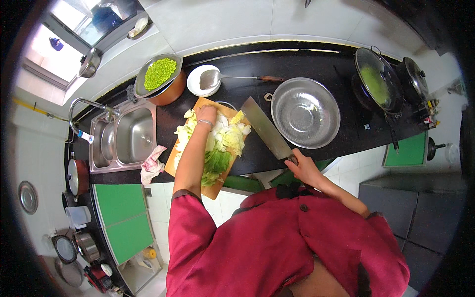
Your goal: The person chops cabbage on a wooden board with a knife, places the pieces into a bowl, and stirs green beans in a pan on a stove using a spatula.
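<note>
My left hand (206,113) lies over the far part of a wooden cutting board (211,192), among pieces of pale cabbage (232,135); its fingertips are hard to make out. Greener leaves (216,163) lie at the board's near end. My right hand (305,169) grips a Chinese cleaver (265,128) by its handle, right of the board. The broad blade slants up and left, and its far end, by the cabbage, bears a yellowish bit of leaf (237,117). Just beyond the cleaver stands a perforated metal basin (306,128) with a few pale scraps inside.
A spatula (241,77) rests across a white bowl (200,91). Green beans (160,73) fill a colander (140,83) over a brown pot (170,91). Left are a double sink (135,137) and a cloth (153,165). A lidded wok (376,83) stands right.
</note>
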A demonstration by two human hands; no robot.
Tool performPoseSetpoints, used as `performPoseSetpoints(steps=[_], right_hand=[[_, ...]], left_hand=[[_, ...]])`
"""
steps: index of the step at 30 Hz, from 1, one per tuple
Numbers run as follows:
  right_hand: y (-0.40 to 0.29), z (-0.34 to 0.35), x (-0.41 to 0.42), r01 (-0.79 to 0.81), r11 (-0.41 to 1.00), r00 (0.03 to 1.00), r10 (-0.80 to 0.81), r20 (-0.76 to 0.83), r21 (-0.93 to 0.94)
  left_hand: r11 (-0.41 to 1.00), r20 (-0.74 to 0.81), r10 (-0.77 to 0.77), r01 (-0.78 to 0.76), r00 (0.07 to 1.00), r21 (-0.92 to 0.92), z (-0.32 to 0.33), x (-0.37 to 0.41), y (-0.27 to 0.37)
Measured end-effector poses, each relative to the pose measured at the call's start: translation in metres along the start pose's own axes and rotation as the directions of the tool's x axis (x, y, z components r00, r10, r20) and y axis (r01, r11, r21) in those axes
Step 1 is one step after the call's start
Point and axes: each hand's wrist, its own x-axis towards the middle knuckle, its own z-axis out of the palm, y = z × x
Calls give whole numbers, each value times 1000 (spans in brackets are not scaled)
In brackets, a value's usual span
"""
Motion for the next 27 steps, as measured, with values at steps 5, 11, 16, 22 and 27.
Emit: performPoseSetpoints(steps=[5, 11, 16, 22, 27], right_hand=[[15, -1, -9, 40, 999, 998, -41, -45, -15], [7, -3, -13, 18, 1000, 999, -18, -27, 12], [13, 9, 2, 173, 981, 982, -178, -61, -85], [-10, 28, 21, 273, 927, 954, -294, -48, -258], [-18, 43, 30, 383, 845, 895, -440, -78, -374]], left_hand=[[994, -179, 74, -87, 981, -63, -17, -8, -11], [908, -288, -40, -86, 957, -410, -42, -17, -30], [472, -23, -162, 57, 987, -880, -22, -31, -28], [-158, 325, -302, 290, 896, -944, -17, -61, -7], [-376, 486, -254, 378, 836, -846, -20, -77, -7]])
